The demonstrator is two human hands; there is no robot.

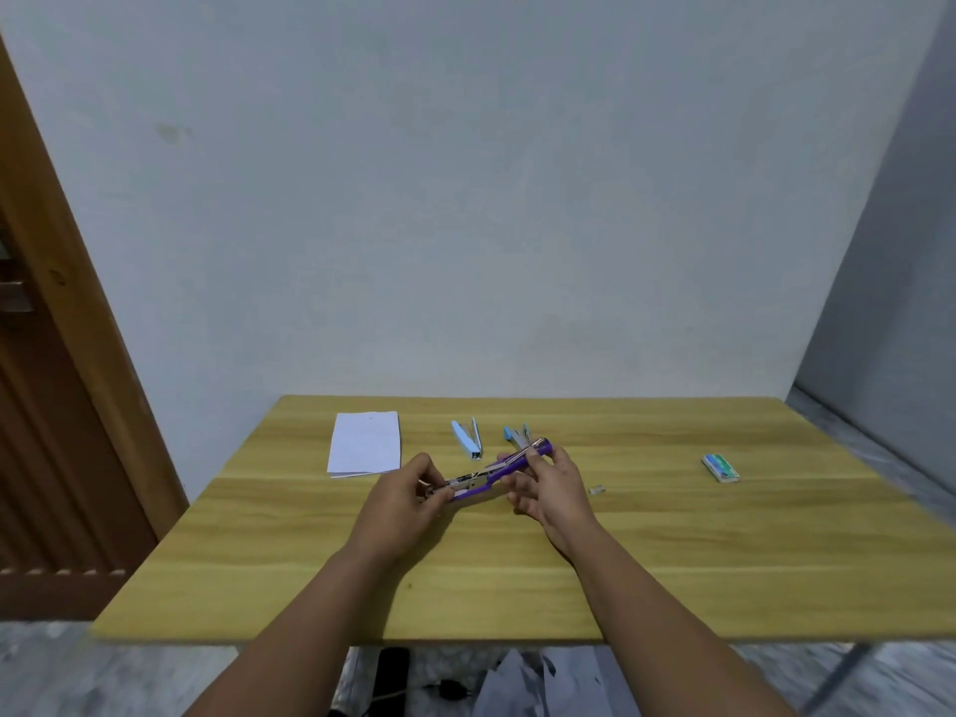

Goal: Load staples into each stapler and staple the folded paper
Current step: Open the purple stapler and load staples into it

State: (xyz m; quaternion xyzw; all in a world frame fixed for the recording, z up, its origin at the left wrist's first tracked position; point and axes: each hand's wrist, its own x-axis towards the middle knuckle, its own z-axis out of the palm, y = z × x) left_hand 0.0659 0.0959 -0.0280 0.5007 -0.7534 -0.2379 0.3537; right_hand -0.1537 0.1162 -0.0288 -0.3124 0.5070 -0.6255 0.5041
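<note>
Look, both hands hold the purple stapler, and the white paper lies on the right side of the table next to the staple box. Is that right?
Not quite. The head view shows the folded paper on the table's left side, far from the staple box. Both the left hand and right hand do hold the purple stapler.

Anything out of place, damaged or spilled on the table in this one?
Nothing looks damaged. One stray item: a small metallic piece, possibly a strip of staples, lies loose on the table, apart from the staple box. The purple stapler is hinged open between the left hand and right hand, which fits loading.
</note>
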